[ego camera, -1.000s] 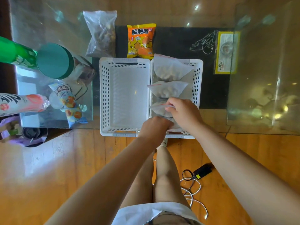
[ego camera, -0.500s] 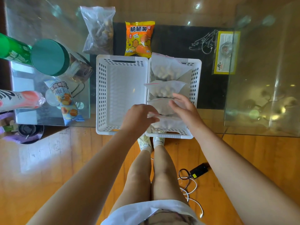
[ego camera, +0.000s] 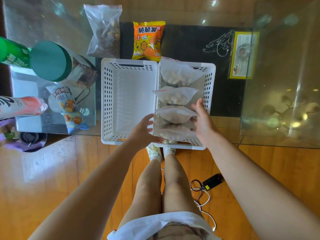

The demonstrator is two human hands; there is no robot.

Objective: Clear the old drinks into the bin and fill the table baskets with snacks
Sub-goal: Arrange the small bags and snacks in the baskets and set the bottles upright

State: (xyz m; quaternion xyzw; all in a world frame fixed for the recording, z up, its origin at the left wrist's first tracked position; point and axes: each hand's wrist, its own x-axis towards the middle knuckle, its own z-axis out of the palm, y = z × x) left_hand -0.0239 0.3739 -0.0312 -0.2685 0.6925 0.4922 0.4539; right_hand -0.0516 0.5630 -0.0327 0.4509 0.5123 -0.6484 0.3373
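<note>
- Two white perforated baskets are set side by side, walls touching, at the near edge of the glass worktop (ego camera: 277,108); their near rims slightly overhang that edge.
- The left basket (ego camera: 110,101) is seen with a bare floor — open room across its whole length.
- The right basket (ego camera: 210,87) is filled by four clear zip bags (ego camera: 174,96) of pale snacks, stood in a row from far wall to near wall, little room left between them.
- The left hand (ego camera: 142,130) is held above the shared wall near the baskets' front corner, its grip released, fingers spread, nothing held.
- The right hand (ego camera: 202,118) is held at the right ends of the two nearest bags, grip likewise released; whether the palm touches them cannot be told.
- Beyond the far rims lie an orange chip packet (ego camera: 148,40) and a clear bag of dark snacks (ego camera: 105,32) — both just outside the baskets.
- At the worktop's left edge stand a green-lidded jar (ego camera: 50,61), a green bottle (ego camera: 13,52) and a pink-labelled bottle (ego camera: 20,106), with a blue snack packet (ego camera: 69,108) beside them.
</note>
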